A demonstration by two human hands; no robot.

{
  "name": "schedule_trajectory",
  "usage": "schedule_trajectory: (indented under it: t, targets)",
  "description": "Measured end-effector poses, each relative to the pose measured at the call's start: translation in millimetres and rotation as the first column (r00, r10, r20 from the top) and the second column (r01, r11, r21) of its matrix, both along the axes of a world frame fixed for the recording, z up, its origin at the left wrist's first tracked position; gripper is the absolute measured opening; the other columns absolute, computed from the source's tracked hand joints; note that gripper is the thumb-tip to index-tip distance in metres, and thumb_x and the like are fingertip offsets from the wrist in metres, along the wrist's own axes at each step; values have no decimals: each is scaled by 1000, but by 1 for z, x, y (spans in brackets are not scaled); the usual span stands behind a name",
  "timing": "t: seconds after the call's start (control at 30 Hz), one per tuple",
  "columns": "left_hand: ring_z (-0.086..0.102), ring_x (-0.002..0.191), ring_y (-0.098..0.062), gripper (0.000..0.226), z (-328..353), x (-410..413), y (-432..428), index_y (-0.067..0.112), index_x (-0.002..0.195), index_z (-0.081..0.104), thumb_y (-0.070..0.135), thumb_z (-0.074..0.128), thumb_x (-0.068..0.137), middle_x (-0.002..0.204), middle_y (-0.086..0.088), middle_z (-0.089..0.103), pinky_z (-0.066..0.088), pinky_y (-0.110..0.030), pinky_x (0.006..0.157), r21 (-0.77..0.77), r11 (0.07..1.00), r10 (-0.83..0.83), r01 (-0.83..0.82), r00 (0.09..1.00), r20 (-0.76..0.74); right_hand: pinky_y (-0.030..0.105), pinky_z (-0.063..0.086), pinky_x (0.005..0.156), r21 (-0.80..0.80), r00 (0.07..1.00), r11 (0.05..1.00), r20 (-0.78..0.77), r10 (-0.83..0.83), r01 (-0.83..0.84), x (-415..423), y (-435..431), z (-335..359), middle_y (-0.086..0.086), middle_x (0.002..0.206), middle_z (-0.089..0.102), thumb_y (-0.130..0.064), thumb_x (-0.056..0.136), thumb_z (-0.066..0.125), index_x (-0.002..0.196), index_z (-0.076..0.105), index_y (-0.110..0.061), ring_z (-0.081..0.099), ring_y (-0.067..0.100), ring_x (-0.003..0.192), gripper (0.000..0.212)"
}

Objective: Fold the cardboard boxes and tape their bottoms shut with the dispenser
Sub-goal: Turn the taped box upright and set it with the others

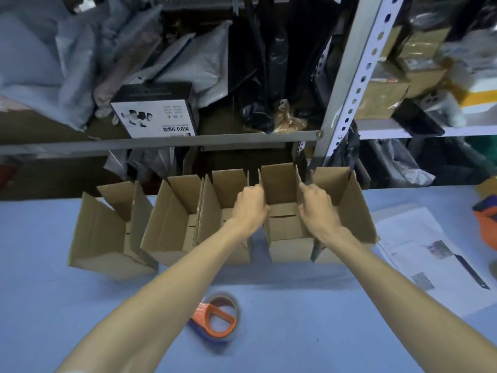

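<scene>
Head: 5 boxes, 1 dispenser; L hand, R hand grip 4th box.

both hands on an open box

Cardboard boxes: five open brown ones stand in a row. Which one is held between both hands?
The fourth brown cardboard box from the left: the left hand grips its left wall, the right hand its right wall. Only it sits between them.
</scene>
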State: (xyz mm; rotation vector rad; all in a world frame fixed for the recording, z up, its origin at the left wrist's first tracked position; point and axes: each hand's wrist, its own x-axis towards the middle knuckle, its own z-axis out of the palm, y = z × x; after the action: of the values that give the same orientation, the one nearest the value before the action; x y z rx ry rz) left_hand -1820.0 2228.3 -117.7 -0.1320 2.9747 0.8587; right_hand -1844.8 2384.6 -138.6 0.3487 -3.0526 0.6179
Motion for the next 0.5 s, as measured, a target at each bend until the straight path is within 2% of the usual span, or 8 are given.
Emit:
schedule_trajectory:
  t: [0.1,0.27,0.37,0.43,0.5]
  targets:
    - [63,102,-29,25,-7,-3,1,1,115,58,6,61,91,108,-16,65,53,-32,79,-30,999,-21,22,999,25,37,48,84,68,999,997,33,20,-23,-1,-2,-6,15,120,54,2,89,54,138,42,-2,58,33,106,50]
    - [61,103,-33,25,-10,-8,5,0,113,57,8,61,91,110,-17,63,44,-30,71,-77,997,-29,31,999,31,33,44,71,122,1000,993,12,-7,5,0,-3,-8,19,116,54,7,84,55,124,47,1,60,36,99,42]
    - [61,102,-33,24,-10,-7,1,0,112,58,14,59,92,110,-17,62,51,-36,78,-56,997,-58,59,998,17,30,35,66,170,1000,985,-2,-19,20,4,-5,-5,19,114,53,8,84,55,120,47,0,58,35,97,38]
    - [61,102,-30,30,-7,-2,-8,2,119,58,17,58,93,114,-15,60,53,-40,86,-24,997,-71,70,997,-29,31,37,66,208,999,978,-36,-21,28,7,-6,-2,17,114,51,7,83,56,117,48,-1,55,33,98,35]
    - [62,98,-22,35,-4,7,-24,8,125,57,19,58,92,113,-10,61,53,-40,87,8,997,-71,72,994,-83,32,42,72,227,998,973,-67,-22,36,10,-8,3,17,118,50,6,83,57,119,48,-1,50,31,104,38]
